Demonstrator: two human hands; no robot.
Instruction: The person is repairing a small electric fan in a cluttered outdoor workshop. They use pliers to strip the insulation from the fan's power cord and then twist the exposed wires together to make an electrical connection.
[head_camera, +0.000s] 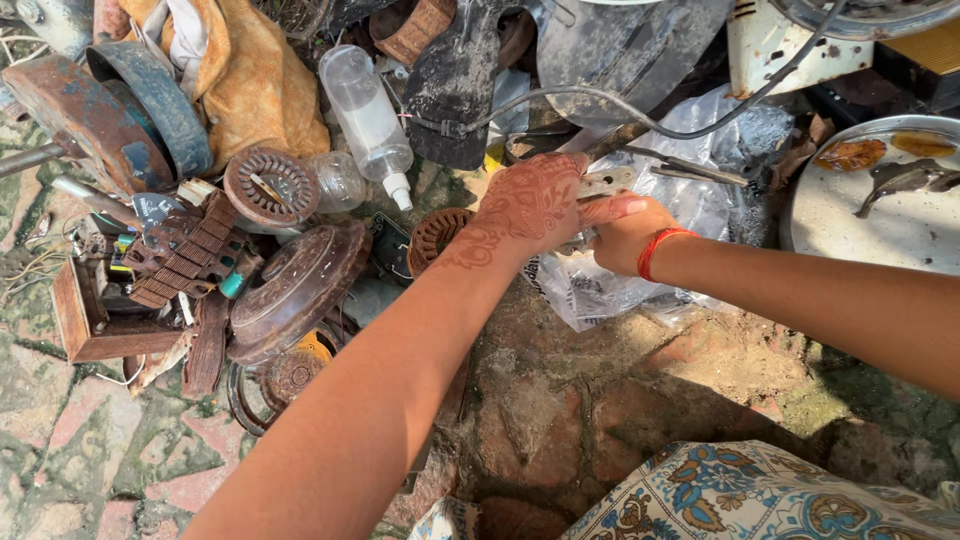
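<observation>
My left hand, patterned with henna, reaches in from the lower left. Its fingers close over the head of a small metal plier-like tool. The tool's dark handles stick out to the right. My right hand, with a red thread at the wrist, comes in from the right. It sits just under the left hand and grips the same tool from below. Both hands are above a crumpled clear plastic bag. What the tool's jaws hold is hidden by my fingers.
Scrap lies all around: a clear plastic bottle, a round wound motor core, a rusty domed cover, an orange cloth, a grey cable. A round metal tray is at the right. Brick floor lies below.
</observation>
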